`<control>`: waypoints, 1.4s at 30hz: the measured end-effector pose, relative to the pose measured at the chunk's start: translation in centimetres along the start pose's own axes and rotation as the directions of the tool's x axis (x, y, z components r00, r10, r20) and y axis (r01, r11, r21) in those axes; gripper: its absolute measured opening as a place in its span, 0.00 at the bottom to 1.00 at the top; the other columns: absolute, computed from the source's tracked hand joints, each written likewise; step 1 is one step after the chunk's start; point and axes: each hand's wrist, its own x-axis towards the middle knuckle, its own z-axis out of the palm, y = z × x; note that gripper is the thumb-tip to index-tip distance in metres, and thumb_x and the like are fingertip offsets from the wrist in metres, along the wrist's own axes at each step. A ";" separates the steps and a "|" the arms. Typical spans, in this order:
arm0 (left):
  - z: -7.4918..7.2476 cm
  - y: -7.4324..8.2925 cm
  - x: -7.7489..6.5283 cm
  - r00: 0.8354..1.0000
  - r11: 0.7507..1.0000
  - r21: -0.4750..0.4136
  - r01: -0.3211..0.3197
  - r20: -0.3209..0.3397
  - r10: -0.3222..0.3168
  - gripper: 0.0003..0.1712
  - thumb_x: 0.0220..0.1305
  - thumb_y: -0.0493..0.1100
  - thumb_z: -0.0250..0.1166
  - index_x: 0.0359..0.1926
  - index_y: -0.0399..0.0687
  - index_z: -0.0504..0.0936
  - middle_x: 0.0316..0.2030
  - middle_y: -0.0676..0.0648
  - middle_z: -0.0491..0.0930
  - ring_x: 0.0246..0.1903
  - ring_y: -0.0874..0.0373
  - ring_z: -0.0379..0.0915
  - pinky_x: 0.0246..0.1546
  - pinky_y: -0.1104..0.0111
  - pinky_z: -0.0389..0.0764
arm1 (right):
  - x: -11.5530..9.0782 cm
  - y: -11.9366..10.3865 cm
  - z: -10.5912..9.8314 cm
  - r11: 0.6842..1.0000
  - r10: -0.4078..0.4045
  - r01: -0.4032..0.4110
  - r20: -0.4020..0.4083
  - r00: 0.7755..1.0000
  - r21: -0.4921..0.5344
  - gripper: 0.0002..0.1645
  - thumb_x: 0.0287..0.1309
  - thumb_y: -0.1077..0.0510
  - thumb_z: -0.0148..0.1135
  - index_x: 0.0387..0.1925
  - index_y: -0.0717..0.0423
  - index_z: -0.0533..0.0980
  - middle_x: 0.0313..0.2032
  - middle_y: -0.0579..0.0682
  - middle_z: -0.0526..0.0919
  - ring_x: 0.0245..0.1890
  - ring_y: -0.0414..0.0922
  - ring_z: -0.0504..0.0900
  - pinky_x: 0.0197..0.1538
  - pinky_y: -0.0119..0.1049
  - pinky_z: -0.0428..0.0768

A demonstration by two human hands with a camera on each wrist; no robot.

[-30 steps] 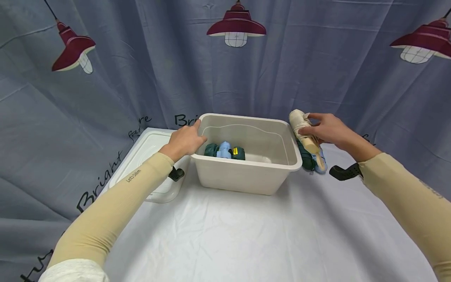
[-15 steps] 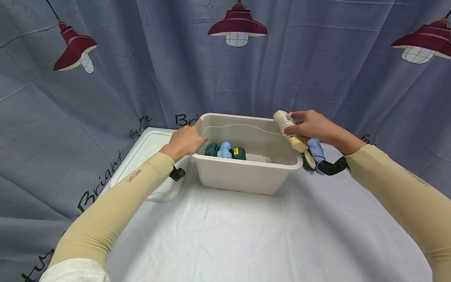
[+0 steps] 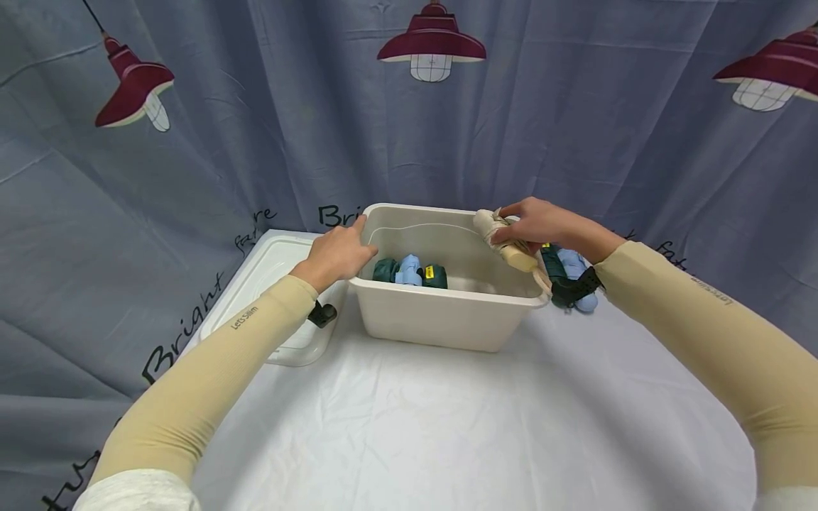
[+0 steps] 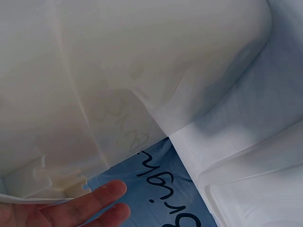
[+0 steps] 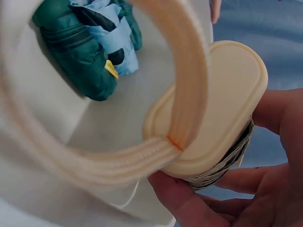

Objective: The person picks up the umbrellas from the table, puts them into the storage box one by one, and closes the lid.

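A blue-grey curtain (image 3: 307,142) printed with dark red lamps and black lettering hangs behind a white-covered tabletop (image 3: 409,426). In the head view, an off-white bin (image 3: 434,321) stands there, with a pale lid (image 3: 277,266) lying to its left. The left hand (image 3: 337,254) rests at the bin's left rim, index finger stretched toward the far corner and thumb spread from it. The right hand (image 3: 543,221) grips a folded cream umbrella (image 3: 509,248) over the right end of the bin's opening. That umbrella is tilted, its canopy rolled tight and wrinkled, its smooth handle angled toward the near right, a strap loop (image 3: 543,281) hanging from it. Inside the bin sit a dark green umbrella, a light blue umbrella (image 3: 409,271) and another dark green one with a yellow tag; more umbrellas (image 3: 573,264), green and blue, lie just outside its right end.

The left wrist view shows the bin's pale wall filling much of the frame, with two fairly straight fingers (image 4: 92,203) at its edge.

In the right wrist view, the handle's end is a flat, rounded oblong with a raised border; the cream loop is ribbed. Fingers and thumb close around the layered canopy fabric beside it.
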 end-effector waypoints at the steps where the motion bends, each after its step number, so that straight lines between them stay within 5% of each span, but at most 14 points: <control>1: 0.0 0.0 0.0 1.000 1.000 -0.001 0.001 0.000 -0.001 0.45 0.70 0.59 0.49 0.81 0.50 0.45 0.52 0.39 0.82 0.43 0.47 0.81 0.36 0.53 0.79 | 0.2 -0.1 0.1 1.000 0.000 0.000 0.006 1.000 -0.004 0.50 0.64 0.41 0.63 0.77 0.59 0.56 0.65 0.65 0.73 0.36 0.45 0.83 0.39 0.40 0.84; 8: 0.0 0.2 0.0 1.000 1.000 -0.002 0.000 0.011 0.000 0.46 0.70 0.60 0.49 0.81 0.50 0.45 0.58 0.39 0.80 0.47 0.46 0.81 0.39 0.52 0.79 | 1.7 -0.3 0.8 1.000 -0.004 0.005 0.059 0.998 -0.022 0.48 0.64 0.44 0.63 0.76 0.62 0.57 0.42 0.57 0.85 0.21 0.41 0.78 0.31 0.37 0.81; 15: -0.2 0.4 0.0 1.000 1.000 -0.001 -0.004 -0.007 0.004 0.45 0.69 0.59 0.49 0.81 0.50 0.46 0.54 0.39 0.81 0.43 0.46 0.81 0.39 0.51 0.80 | 3.1 -0.5 1.1 1.000 -0.017 0.016 0.151 0.988 0.010 0.47 0.64 0.46 0.63 0.76 0.65 0.58 0.56 0.63 0.79 0.27 0.41 0.82 0.33 0.36 0.83; 23: -0.1 0.2 0.0 1.000 1.000 -0.002 0.003 0.002 -0.003 0.45 0.70 0.59 0.49 0.81 0.50 0.46 0.58 0.38 0.80 0.48 0.45 0.81 0.41 0.50 0.80 | 4.2 -0.8 2.0 0.999 -0.027 0.022 0.241 0.970 0.026 0.39 0.67 0.49 0.61 0.72 0.65 0.65 0.52 0.59 0.80 0.29 0.40 0.82 0.34 0.35 0.83; 30: -0.1 0.2 -0.2 1.000 1.000 0.006 0.007 0.007 -0.007 0.45 0.70 0.59 0.49 0.81 0.50 0.45 0.59 0.37 0.79 0.48 0.44 0.81 0.41 0.51 0.80 | 5.4 -1.1 2.7 1.000 -0.011 0.009 0.322 0.947 0.009 0.28 0.67 0.50 0.59 0.60 0.66 0.75 0.37 0.50 0.80 0.25 0.38 0.78 0.32 0.32 0.80; 42: 0.0 0.0 0.0 1.000 1.000 0.013 0.008 0.001 -0.008 0.45 0.70 0.59 0.49 0.81 0.50 0.46 0.58 0.38 0.80 0.47 0.45 0.82 0.40 0.51 0.81 | 7.0 -1.5 4.3 0.998 0.041 -0.026 0.340 0.940 -0.051 0.14 0.61 0.50 0.63 0.36 0.59 0.82 0.26 0.46 0.79 0.23 0.38 0.78 0.30 0.33 0.81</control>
